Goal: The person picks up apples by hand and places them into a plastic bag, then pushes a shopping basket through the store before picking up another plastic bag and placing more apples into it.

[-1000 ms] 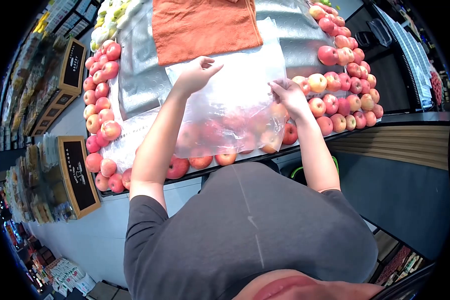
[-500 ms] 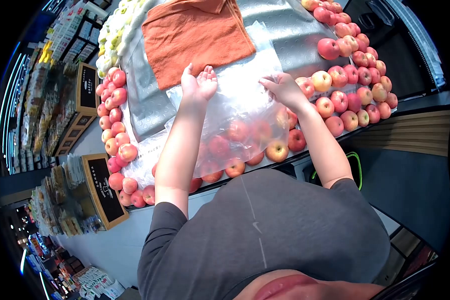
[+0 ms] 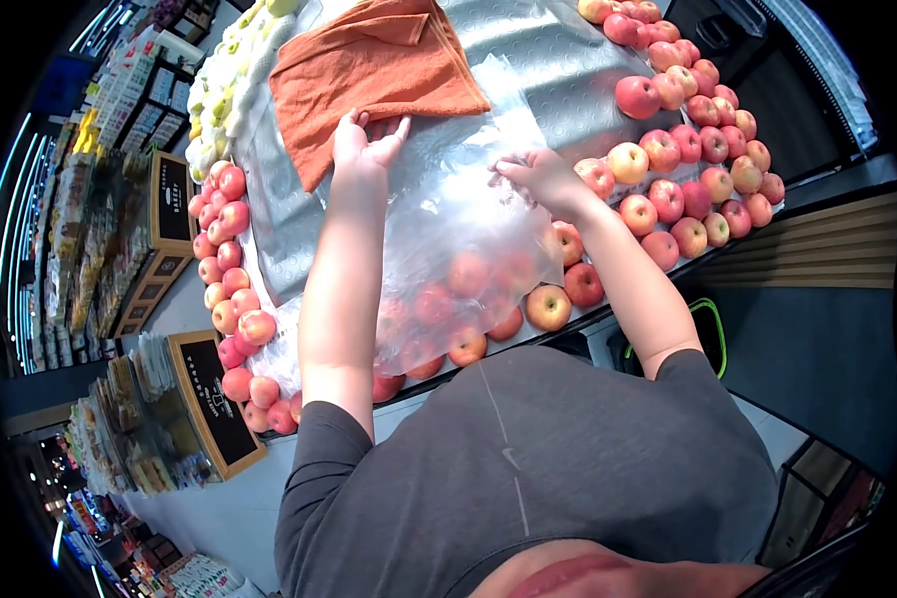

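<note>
My left hand (image 3: 369, 147) is palm up at the near edge of a folded orange cloth (image 3: 369, 70). Its fingers are apart and slightly curled; some seem to touch the cloth's edge, and nothing is gripped in them. A clear plastic bag (image 3: 458, 239) spreads between my arms, over part of the front apples. My right hand (image 3: 543, 181) is closed in a pinch on the bag's upper right part. Through the film, several red apples (image 3: 468, 272) show blurred. Glare whitens the middle of the bag.
Several rows of red and yellow apples (image 3: 663, 149) line the right side, with more apples (image 3: 231, 219) on the left. A grey dimpled mat (image 3: 528, 50) covers the sloped stand. Netted pale fruit (image 3: 214, 100) lies at the far left, beside shelves of packaged goods (image 3: 120, 209).
My left hand has turned a little and its fingers now meet the cloth's edge more closely. My right hand keeps its pinch on the bag. The whole view has shifted slightly.
</note>
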